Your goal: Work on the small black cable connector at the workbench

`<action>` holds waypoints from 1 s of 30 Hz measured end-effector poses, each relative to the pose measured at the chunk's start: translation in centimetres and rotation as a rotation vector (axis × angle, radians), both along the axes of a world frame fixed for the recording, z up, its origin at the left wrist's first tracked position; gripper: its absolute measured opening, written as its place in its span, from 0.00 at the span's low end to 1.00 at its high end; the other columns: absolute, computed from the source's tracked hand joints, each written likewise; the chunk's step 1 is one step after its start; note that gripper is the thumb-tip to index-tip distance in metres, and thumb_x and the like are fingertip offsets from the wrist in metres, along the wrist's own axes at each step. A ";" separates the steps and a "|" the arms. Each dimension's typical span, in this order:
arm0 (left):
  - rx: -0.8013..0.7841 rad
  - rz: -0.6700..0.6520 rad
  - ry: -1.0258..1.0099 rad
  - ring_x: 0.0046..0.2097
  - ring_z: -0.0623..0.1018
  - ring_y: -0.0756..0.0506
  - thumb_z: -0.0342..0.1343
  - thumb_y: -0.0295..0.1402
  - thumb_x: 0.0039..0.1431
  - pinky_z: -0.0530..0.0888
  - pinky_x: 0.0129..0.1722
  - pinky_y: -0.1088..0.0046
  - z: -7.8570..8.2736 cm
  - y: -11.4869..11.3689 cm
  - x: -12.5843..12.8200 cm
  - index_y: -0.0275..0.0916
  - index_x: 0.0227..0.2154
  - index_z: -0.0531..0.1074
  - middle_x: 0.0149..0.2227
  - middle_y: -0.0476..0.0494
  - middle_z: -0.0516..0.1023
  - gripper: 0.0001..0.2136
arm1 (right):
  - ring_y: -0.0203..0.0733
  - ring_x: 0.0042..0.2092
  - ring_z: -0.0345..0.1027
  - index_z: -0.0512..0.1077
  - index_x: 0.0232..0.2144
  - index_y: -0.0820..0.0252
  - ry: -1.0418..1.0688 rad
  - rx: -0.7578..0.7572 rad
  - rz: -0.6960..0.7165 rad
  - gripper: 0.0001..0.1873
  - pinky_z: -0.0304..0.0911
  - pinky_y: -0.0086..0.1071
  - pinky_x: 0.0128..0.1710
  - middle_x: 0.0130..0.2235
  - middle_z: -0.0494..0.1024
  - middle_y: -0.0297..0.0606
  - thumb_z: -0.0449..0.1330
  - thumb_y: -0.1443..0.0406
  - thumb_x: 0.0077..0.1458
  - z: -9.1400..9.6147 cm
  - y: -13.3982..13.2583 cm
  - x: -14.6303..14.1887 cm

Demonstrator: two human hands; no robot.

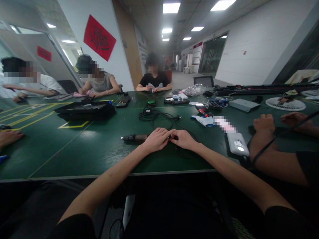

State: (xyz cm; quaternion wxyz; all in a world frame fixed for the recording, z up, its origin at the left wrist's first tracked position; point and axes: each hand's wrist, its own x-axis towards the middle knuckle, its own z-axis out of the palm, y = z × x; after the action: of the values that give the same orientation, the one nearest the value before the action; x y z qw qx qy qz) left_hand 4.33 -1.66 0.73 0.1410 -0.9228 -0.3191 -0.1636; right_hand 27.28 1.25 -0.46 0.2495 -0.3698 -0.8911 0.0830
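An electric screwdriver with a dark body lies on the green table, its bit end toward the left. My left hand is wrapped over its rear part and hides much of the body. At that rear end my right hand is closed on the black cable plug, thumb and fingers pinched together. The two hands touch or nearly touch, and I cannot tell whether the plug is seated. A black cable loops on the table beyond my hands.
A black tray stands to the left. Right of the cable are a blue-and-white packet and a white power bank-like device. A co-worker's forearm rests close on the right. Other people sit across the table.
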 end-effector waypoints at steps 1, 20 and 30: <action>-0.004 -0.018 0.015 0.59 0.72 0.39 0.49 0.31 0.70 0.67 0.61 0.59 0.0 0.0 0.0 0.40 0.74 0.47 0.54 0.38 0.75 0.32 | 0.40 0.37 0.73 0.77 0.33 0.59 0.000 0.000 -0.007 0.06 0.60 0.31 0.40 0.36 0.81 0.37 0.67 0.63 0.62 0.0 0.0 0.0; -0.011 -0.006 0.010 0.58 0.72 0.39 0.48 0.31 0.71 0.68 0.59 0.60 0.1 0.0 0.0 0.40 0.73 0.49 0.53 0.38 0.75 0.31 | 0.40 0.37 0.74 0.77 0.34 0.59 -0.008 0.013 -0.005 0.07 0.60 0.31 0.40 0.37 0.81 0.37 0.67 0.62 0.62 0.0 0.0 0.1; 0.035 0.030 0.046 0.55 0.73 0.41 0.48 0.31 0.73 0.69 0.56 0.61 -0.3 0.4 0.1 0.40 0.72 0.51 0.51 0.40 0.76 0.28 | 0.41 0.39 0.75 0.79 0.35 0.60 -0.013 -0.006 0.006 0.06 0.63 0.31 0.41 0.39 0.82 0.38 0.67 0.62 0.62 0.4 -0.1 0.0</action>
State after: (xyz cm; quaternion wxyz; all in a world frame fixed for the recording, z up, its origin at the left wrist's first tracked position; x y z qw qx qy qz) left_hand 4.43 -1.23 0.40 0.1666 -0.9189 -0.3265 -0.1457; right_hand 27.31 1.12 -0.08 0.2424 -0.3682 -0.8936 0.0839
